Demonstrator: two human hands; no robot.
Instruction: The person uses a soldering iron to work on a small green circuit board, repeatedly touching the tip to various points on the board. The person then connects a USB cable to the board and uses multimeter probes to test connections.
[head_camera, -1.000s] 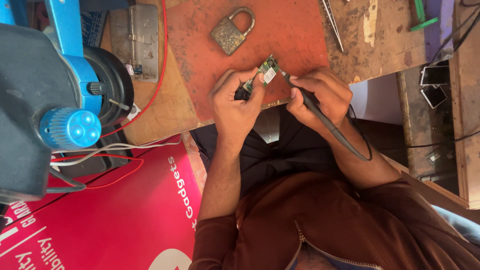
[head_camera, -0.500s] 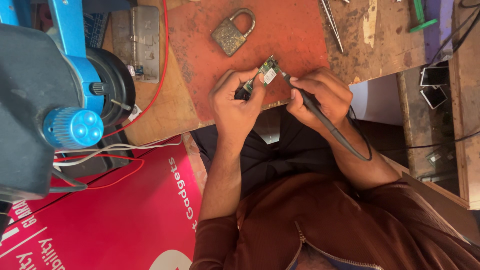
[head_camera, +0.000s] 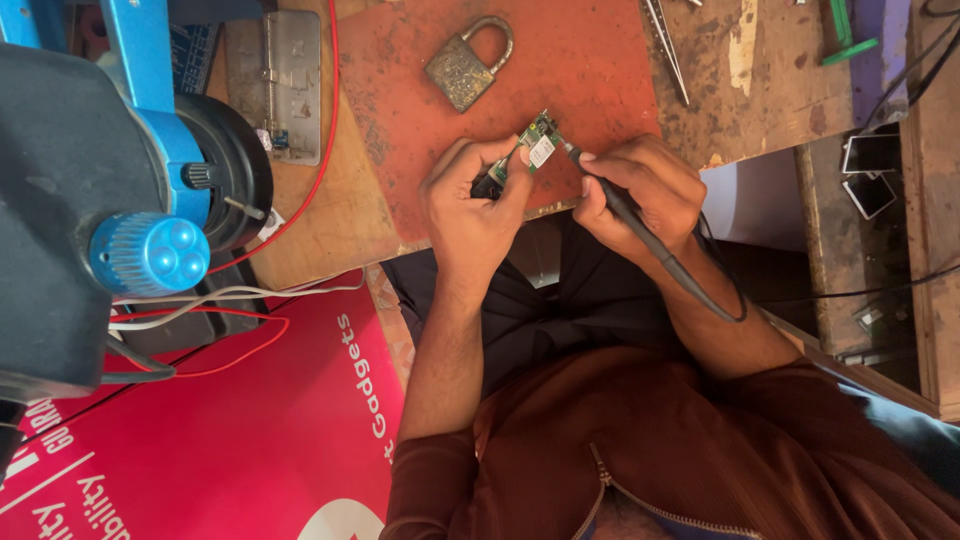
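Note:
My left hand (head_camera: 470, 205) pinches a small green circuit board (head_camera: 538, 145) between thumb and fingers and holds it just above a worn red mat (head_camera: 600, 60). A dark part shows under the fingers of that hand. My right hand (head_camera: 640, 190) grips a black soldering iron (head_camera: 640, 230) like a pen, its tip touching the right edge of the board. The iron's black cable runs back along my right forearm. Both hands sit at the near edge of the wooden bench.
An old brass padlock (head_camera: 468, 65) lies on the mat beyond the hands. Metal tweezers (head_camera: 668, 50) and a green tool (head_camera: 845, 35) lie at the back right. A blue and black microscope (head_camera: 130, 200), a metal hinged box (head_camera: 290, 85) and red wires stand at the left.

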